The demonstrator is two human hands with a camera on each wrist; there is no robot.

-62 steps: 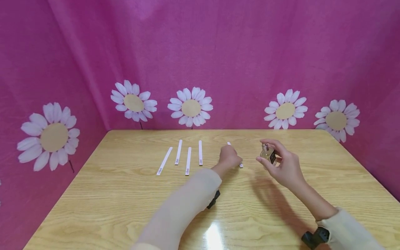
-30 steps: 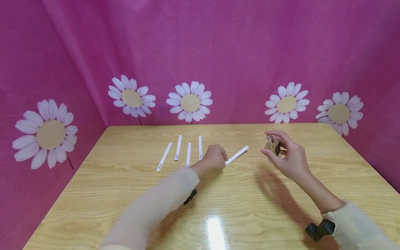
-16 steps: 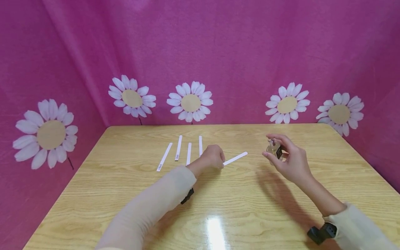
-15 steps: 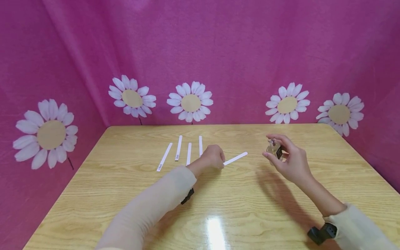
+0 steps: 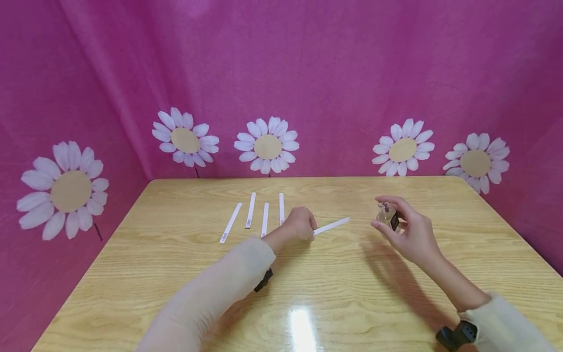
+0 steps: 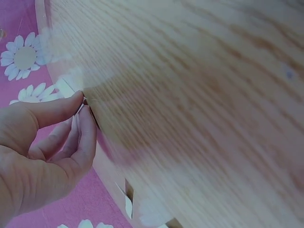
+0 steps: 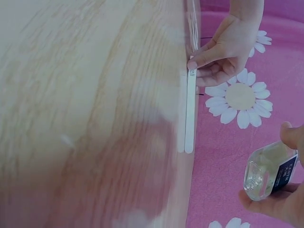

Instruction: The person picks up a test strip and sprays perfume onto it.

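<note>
In the head view my left hand (image 5: 300, 224) pinches the printed end of a white perfume test strip (image 5: 332, 226) between thumb and fingertips. The strip's rounded end points right, towards the bottle, just above the tabletop; the right wrist view shows the same strip (image 7: 190, 114) with a gap under it. My right hand (image 5: 413, 235) grips a small clear glass perfume bottle (image 5: 387, 216) with a dark label, raised over the table. Its thumb is on the near side and a finger reaches over the top. Strip and bottle are apart.
Several more white test strips (image 5: 230, 223) lie on the wooden table (image 5: 334, 293) to the left of my left hand, which partly covers the nearer ones. A pink curtain (image 5: 281, 73) with daisies hangs along the back and sides.
My left hand has picked the test strip off the table, moved left and swung its free end to the right, then lowered it slightly. The right hand with the bottle has shifted a little right.
</note>
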